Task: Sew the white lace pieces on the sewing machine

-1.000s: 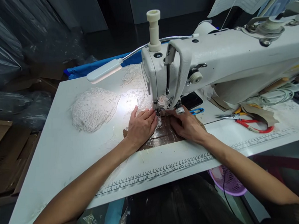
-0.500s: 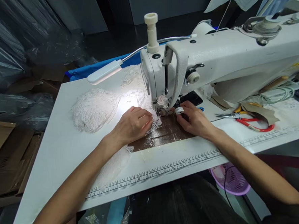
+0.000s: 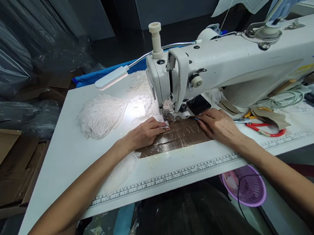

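Observation:
My left hand (image 3: 146, 134) is closed on the edge of the white lace (image 3: 123, 171), just left of the presser foot of the sewing machine (image 3: 157, 78). The lace trails from under this hand toward the table's front edge. Right of the needle area, my right hand (image 3: 218, 125) has its fingers pinched on a small blue thing (image 3: 196, 119), most of which they hide. Between the hands lies a brown, shiny plate (image 3: 176, 137) with bits of thread on it. A small white ridged wheel (image 3: 185, 114) sits beside the presser foot.
A lace bundle (image 3: 102, 115) lies at the left under a lit lamp (image 3: 112, 78). Red-handled scissors (image 3: 265, 129) and a dark phone (image 3: 198, 104) lie at the right. A printed ruler (image 3: 163, 181) runs along the front edge. Below hangs or stands a purple basket (image 3: 257, 193).
My right hand has moved right, off the white wheel, to the small blue thing. My left hand has shifted slightly down and closed nearer the presser foot. The view has shifted a little.

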Tool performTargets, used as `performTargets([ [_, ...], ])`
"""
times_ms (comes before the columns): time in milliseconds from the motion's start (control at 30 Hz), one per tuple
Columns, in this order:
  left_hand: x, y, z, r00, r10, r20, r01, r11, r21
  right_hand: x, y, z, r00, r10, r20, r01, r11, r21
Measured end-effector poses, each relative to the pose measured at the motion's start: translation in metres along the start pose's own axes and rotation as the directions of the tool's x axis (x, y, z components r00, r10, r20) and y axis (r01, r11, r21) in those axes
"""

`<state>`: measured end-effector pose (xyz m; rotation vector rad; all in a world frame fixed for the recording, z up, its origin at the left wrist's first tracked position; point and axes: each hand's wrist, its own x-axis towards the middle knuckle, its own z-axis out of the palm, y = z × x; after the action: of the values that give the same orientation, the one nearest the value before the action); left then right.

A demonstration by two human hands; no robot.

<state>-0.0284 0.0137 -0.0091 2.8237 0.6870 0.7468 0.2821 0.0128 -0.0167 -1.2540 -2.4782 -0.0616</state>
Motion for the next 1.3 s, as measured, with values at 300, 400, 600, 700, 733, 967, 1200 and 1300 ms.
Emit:
performTargets([
  [300, 0.013, 0.010, 0.010, 0.782, -0.613, -0.111, 0.553, 0.765, -0.331, -0.002, -0.048, 0.002, 0.984, 0.139, 0.110, -0.175, 0.859, 0.480],
  [400, 0.013, 0.010, 0.008, 0.727, -0.686, 0.014, 0.606, 0.633, -0.483, 0.010, -0.060, 0.005, 0.979, 0.113, 0.172, -0.162, 0.940, 0.301],
  [600, 0.010, 0.005, -0.001, 0.658, -0.731, 0.183, 0.612, 0.376, -0.696, 0.035, -0.065, 0.015, 0.986, 0.082, 0.148, -0.101, 0.987, 0.125],
  [700, 0.010, 0.000, -0.002, 0.597, -0.771, 0.222, 0.626, 0.275, -0.730, 0.043, -0.069, 0.018, 0.985, 0.119, 0.125, -0.122, 0.992, 0.023],
  [733, 0.010, -0.001, -0.002, 0.583, -0.779, 0.231, 0.633, 0.256, -0.731, 0.046, -0.071, 0.018, 0.985, 0.122, 0.126, -0.122, 0.993, -0.005],
  [967, 0.009, -0.007, 0.000, 0.591, -0.762, 0.264, 0.616, 0.214, -0.758, 0.066, -0.081, 0.018, 0.968, 0.099, 0.229, -0.086, 0.994, -0.067],
  [1200, 0.006, -0.012, 0.004, 0.643, -0.734, 0.220, 0.569, 0.265, -0.778, 0.068, -0.078, 0.030, 0.994, 0.005, 0.111, -0.004, 1.000, -0.007],
  [1300, 0.006, -0.012, 0.004, 0.643, -0.737, 0.206, 0.576, 0.290, -0.764, 0.067, -0.076, 0.036, 0.994, 0.019, 0.104, -0.021, 1.000, 0.018],
])
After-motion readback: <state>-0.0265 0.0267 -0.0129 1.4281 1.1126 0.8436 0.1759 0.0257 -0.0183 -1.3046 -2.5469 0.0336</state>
